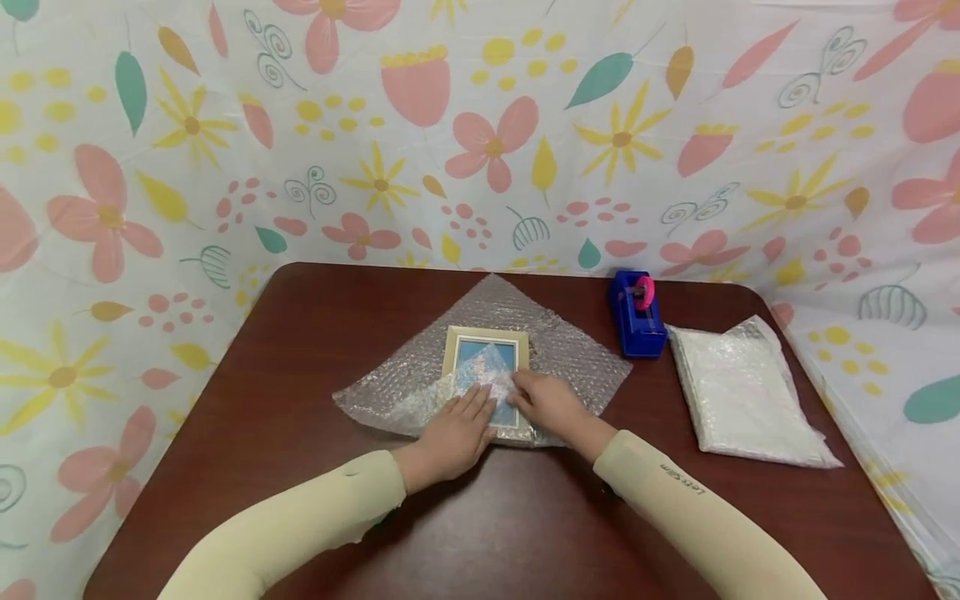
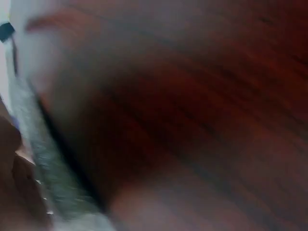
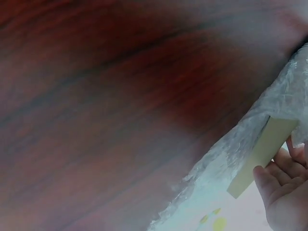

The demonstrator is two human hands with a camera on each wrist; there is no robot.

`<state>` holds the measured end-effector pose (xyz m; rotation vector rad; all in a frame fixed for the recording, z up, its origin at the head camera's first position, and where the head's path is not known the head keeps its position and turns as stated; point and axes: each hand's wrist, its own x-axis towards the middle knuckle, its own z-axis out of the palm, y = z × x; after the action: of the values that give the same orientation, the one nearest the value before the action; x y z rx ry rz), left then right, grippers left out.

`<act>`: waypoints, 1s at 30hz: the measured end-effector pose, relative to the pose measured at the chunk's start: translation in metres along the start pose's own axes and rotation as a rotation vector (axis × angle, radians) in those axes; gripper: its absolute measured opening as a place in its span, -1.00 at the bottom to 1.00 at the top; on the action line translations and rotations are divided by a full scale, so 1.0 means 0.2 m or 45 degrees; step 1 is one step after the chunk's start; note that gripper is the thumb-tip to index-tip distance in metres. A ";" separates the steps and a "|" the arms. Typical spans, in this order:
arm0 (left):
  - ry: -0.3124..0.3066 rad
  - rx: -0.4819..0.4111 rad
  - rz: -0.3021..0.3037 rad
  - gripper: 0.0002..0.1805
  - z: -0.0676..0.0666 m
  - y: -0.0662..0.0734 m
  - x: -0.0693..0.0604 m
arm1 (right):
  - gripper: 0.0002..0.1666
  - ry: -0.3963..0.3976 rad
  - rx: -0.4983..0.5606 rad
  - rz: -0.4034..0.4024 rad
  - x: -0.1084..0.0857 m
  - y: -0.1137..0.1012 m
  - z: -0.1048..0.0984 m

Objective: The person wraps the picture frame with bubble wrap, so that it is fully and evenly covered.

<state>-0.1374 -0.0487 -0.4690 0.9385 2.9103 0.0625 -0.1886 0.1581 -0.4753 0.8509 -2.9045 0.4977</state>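
Note:
A cream picture frame [image 1: 453, 343] with a blue picture lies on a sheet of bubble wrap [image 1: 495, 302]. The sheet's near corner is folded up over the frame's face. My left hand [image 1: 456, 433] rests on that flap with its fingers extended. At the frame's right edge, my right hand [image 1: 555, 404] has its fingers bent beside the flap. In the right wrist view, the right hand [image 3: 286, 190] has its thumb near the frame's pale side [image 3: 262, 156]; whether it pinches anything is unclear. The left wrist view is blurred, with a strip of bubble wrap [image 2: 53, 163] at its left.
At the back right of the brown table [image 1: 300, 350] stands a blue tape dispenser [image 1: 637, 321] with a pink roll. A flat white wrapped package [image 1: 742, 392] lies at the right. A flower-patterned curtain [image 1: 495, 150] encloses the back and sides.

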 end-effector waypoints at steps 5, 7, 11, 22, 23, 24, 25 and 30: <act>-0.103 -0.092 -0.105 -0.35 0.02 -0.02 0.05 | -0.49 -0.050 -0.022 -0.018 0.01 0.02 -0.01; -0.137 -0.133 -0.132 -0.34 0.02 -0.02 0.06 | -0.50 -0.056 -0.024 -0.021 0.02 0.02 -0.01; -0.194 -0.164 -0.172 -0.32 0.01 -0.02 0.08 | -0.58 -0.086 0.029 0.025 0.05 0.02 -0.01; -0.251 -0.151 -0.174 -0.33 0.01 -0.02 0.11 | -0.62 -0.160 0.406 0.149 0.12 0.12 -0.10; -0.249 -0.156 -0.174 -0.33 0.02 -0.02 0.11 | -0.64 -0.142 0.454 0.175 0.13 0.14 -0.11; -0.245 -0.158 -0.175 -0.33 0.02 -0.02 0.11 | -0.65 -0.123 0.493 0.200 0.14 0.16 -0.11; -0.251 -0.156 -0.178 -0.33 0.03 -0.01 0.11 | -0.65 -0.105 0.523 0.237 0.15 0.18 -0.12; -0.292 -0.166 -0.197 -0.32 0.03 -0.01 0.12 | -0.58 -0.077 0.568 0.366 0.22 0.27 -0.16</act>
<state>-0.1569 -0.0368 -0.4763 0.6518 2.7181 0.1237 -0.2561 0.1881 -0.4539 0.4822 -3.0316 1.1967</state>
